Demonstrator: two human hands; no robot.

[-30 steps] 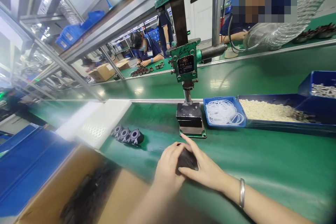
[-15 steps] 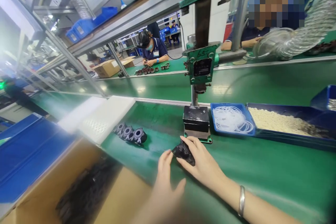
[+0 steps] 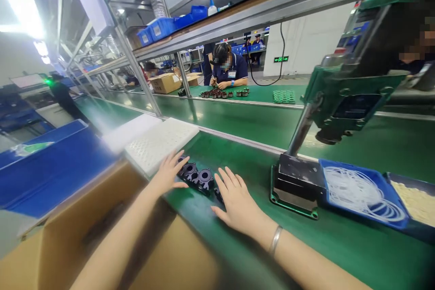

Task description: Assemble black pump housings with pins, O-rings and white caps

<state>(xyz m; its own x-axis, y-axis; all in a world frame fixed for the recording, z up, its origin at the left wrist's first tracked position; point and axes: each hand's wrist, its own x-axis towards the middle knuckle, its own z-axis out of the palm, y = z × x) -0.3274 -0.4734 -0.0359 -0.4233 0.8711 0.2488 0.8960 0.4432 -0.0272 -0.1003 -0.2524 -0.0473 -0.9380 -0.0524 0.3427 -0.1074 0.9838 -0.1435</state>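
My left hand point(image 3: 165, 174) is at the left end of a row of black round housings point(image 3: 205, 178), each with a ring-shaped opening. Its fingers are apart, and the fingertips reach over the end housing. At the row's right end, my right hand point(image 3: 238, 197) has its fingers stretched out and its thumb apart. A dark part point(image 3: 218, 195) shows beside those fingers, mostly hidden by the hand; whether the hand touches it I cannot tell. The row lies on the green work surface point(image 3: 244, 154).
A green press point(image 3: 350, 99) with a black block point(image 3: 299, 176) at its base stands right. Beyond are blue trays of white rings point(image 3: 360, 195) and cream pieces point(image 3: 416, 201). A white foam tray point(image 3: 163, 140) lies left, an open cardboard box point(image 3: 84, 204) nearer. A co-worker point(image 3: 229, 65) sits opposite.
The view has swung left. My right hand has carried the black part left to the row's end, and its fingers have spread. My left hand has moved to the other end.
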